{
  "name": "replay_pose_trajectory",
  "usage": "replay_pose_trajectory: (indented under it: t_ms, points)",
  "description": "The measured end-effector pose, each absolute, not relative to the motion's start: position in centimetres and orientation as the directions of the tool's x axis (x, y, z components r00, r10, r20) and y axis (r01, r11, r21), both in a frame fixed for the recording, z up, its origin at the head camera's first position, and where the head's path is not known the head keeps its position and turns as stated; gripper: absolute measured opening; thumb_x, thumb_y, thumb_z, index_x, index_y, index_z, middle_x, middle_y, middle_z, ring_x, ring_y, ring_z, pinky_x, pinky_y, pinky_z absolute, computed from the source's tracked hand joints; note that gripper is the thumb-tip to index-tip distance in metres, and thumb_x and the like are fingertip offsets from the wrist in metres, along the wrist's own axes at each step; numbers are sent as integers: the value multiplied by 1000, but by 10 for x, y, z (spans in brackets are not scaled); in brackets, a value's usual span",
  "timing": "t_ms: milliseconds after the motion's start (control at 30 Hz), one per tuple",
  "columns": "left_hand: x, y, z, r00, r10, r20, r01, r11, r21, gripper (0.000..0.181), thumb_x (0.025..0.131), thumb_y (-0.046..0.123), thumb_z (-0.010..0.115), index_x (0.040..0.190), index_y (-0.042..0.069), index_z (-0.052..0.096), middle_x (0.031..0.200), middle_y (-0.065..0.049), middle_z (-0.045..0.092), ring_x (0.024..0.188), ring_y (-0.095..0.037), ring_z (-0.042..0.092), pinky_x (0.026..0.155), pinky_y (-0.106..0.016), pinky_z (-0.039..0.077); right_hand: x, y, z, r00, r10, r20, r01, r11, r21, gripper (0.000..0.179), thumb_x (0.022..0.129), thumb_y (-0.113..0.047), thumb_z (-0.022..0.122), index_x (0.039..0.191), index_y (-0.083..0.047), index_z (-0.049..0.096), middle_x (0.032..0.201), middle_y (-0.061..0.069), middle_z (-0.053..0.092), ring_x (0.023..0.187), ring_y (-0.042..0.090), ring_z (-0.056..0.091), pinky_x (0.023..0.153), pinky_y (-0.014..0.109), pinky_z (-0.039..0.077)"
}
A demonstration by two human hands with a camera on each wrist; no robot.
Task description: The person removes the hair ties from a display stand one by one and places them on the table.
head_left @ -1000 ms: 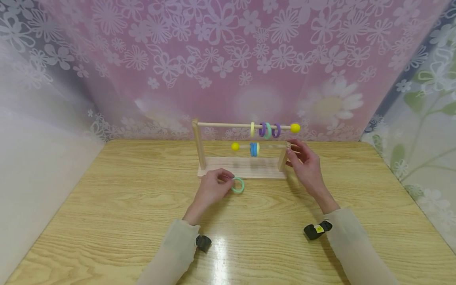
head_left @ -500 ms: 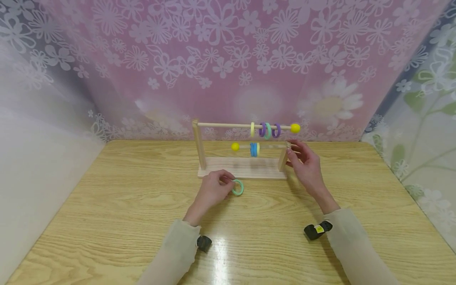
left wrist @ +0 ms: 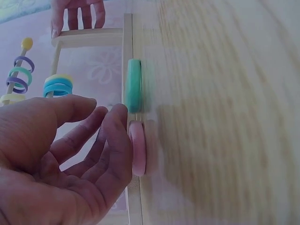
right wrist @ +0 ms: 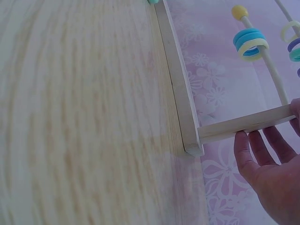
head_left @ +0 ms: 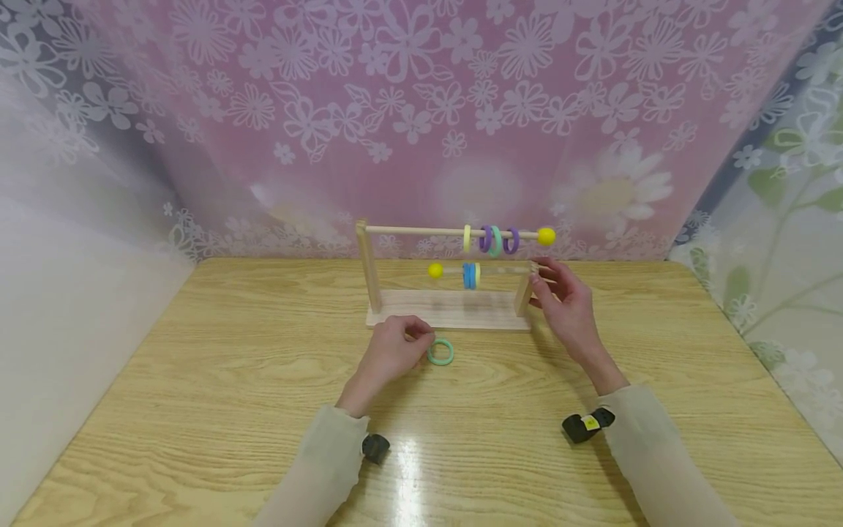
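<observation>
my left hand (head_left: 397, 350) loosely spread by green ring (left wrist: 134, 86) | right hand (head_left: 570, 311) pinches post (head_left: 523, 296) | my nudge could skid ring

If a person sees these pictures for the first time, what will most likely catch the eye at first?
Probably the wooden stand towards the back of the table, with colourful rings hanging on its two rods, each tipped by a bright yellow ball. Next, perhaps, the loose green ring lying on the table in front of the stand, right beside the left hand. At the stand's right end, the right hand holds the short post.
</observation>
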State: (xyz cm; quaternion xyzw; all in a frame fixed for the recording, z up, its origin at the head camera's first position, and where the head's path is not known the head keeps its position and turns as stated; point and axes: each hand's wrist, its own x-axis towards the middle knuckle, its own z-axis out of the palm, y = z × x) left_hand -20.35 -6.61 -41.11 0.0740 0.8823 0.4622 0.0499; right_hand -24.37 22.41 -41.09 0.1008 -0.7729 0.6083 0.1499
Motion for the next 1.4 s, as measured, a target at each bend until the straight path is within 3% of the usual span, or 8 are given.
replay_pose_trajectory:
  t_ms: [167, 467, 700, 933, 1200, 1400]
  points:
    - [-204, -67, -410, -986, 166, -6, 92, 575, 813, 15, 96, 21, 66, 101, 12, 77, 93, -4, 76, 67, -10, 66, 60, -24, 51, -244, 224, -410, -939, 25, 343, -328, 234, -915, 42, 106, -21, 55, 145, -4, 52, 132, 23, 57, 109, 14, 65, 82, 22, 59]
    - [-204, -68, -408, -986, 163, 45, 122, 502, 856, 17, 97, 19, 66, 106, 9, 76, 93, -5, 74, 69, -16, 72, 56, -25, 53, -244, 224, -410, -939, 26, 344, -330, 223, -917, 42, 106, -20, 55, 144, -2, 52, 131, 24, 56, 107, 10, 65, 82, 22, 60]
    - [-205, -63, -407, -982, 122, 148, 190, 522, 831, 13, 96, 22, 68, 103, 15, 77, 96, -2, 76, 78, -13, 72, 71, -28, 57, -245, 223, -411, -937, 52, 347, -326, 231, -917, 42, 105, -20, 57, 143, -3, 55, 123, 15, 60, 101, 7, 65, 80, 24, 61]
    - [-205, -56, -406, -967, 92, 238, 254, 464, 849, 17, 97, 22, 69, 107, 10, 76, 96, -4, 76, 78, -15, 72, 72, -28, 60, -244, 224, -411, -936, 43, 350, -329, 247, -911, 42, 106, -20, 56, 144, -5, 54, 128, 24, 57, 102, 7, 65, 80, 25, 61]
    - [-211, -44, -405, -958, 34, 283, 273, 398, 876, 18, 96, 22, 70, 108, 10, 75, 98, -4, 77, 84, -21, 73, 76, -31, 60, -243, 224, -411, -934, 39, 355, -335, 251, -908, 42, 106, -19, 56, 145, -4, 54, 124, 13, 61, 104, 12, 66, 81, 25, 61]
    - [-215, -34, -405, -951, -8, 308, 286, 356, 890, 16, 95, 23, 71, 106, 13, 76, 97, -3, 77, 82, -18, 73, 75, -29, 60, -243, 224, -410, -938, 35, 344, -325, 253, -911, 42, 106, -21, 56, 145, -5, 53, 130, 24, 58, 105, 11, 65, 81, 24, 61]
